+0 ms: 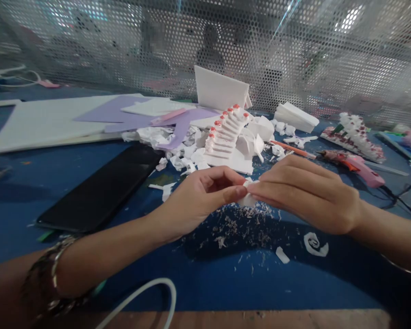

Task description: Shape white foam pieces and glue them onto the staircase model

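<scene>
Between my two hands, over the blue table, is a small white paper piece (248, 199). My left hand (205, 194) pinches it between thumb and fingertips from the left. From the right, my right hand (304, 194) holds it too, its fingers pressed together and covering part of it. Just beyond them stands a white paper model (222, 144) with a row of rolled strips tipped in red. Fine paper shreds (236, 226) are scattered below my hands. Nearer me on the right lies a white paper spiral (315, 244) beside a small paper scrap (282, 255).
A black phone (102, 187) lies on the left. White sheets (44, 121) and purple paper (106, 109) are spread behind it, with crumpled paper (185, 151) alongside. At right are a pink glue gun (363, 169) with its cord and an orange pencil-like stick (292, 149). A perforated metal screen (178, 45) stands behind.
</scene>
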`<control>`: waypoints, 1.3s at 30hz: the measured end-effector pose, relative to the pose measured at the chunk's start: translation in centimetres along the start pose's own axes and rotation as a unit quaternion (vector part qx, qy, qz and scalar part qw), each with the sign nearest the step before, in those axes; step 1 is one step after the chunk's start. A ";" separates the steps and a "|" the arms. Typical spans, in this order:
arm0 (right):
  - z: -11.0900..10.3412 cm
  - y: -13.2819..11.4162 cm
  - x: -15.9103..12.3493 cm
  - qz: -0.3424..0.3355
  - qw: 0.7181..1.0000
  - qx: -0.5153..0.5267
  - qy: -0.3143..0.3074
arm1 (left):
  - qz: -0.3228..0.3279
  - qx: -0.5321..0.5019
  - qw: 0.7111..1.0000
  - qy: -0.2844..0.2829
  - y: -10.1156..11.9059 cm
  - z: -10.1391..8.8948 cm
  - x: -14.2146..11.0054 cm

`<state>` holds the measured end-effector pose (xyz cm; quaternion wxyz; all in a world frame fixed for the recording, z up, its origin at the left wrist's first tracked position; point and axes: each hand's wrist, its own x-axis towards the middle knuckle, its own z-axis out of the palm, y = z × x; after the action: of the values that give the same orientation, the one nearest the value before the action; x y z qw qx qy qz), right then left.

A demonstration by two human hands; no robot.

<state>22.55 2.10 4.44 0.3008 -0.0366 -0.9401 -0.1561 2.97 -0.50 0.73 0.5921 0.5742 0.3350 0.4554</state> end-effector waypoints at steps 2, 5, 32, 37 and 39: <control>-0.1 -0.1 0.0 -0.007 1.000 -0.020 0.001 | -0.001 -0.007 1.000 -0.001 0.0 0.1 0.0; -0.1 -0.1 0.1 -0.002 1.000 -0.030 0.005 | 0.003 -0.002 1.000 0.003 0.1 0.3 -0.2; 0.7 -0.1 0.7 0.225 0.947 0.230 0.018 | 0.088 0.119 0.987 0.062 0.9 0.9 -0.9; 1.0 -0.3 0.7 0.287 0.905 0.312 0.030 | 0.086 0.071 0.993 0.041 0.6 0.5 -0.6; 1.3 -0.6 0.7 0.311 0.880 0.357 0.042 | 0.087 0.055 0.994 0.048 0.6 0.4 -0.6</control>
<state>21.22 1.94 3.70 0.3654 -0.2105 -0.8592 0.2898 3.09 -1.23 1.27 0.5014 0.6103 0.3361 0.5130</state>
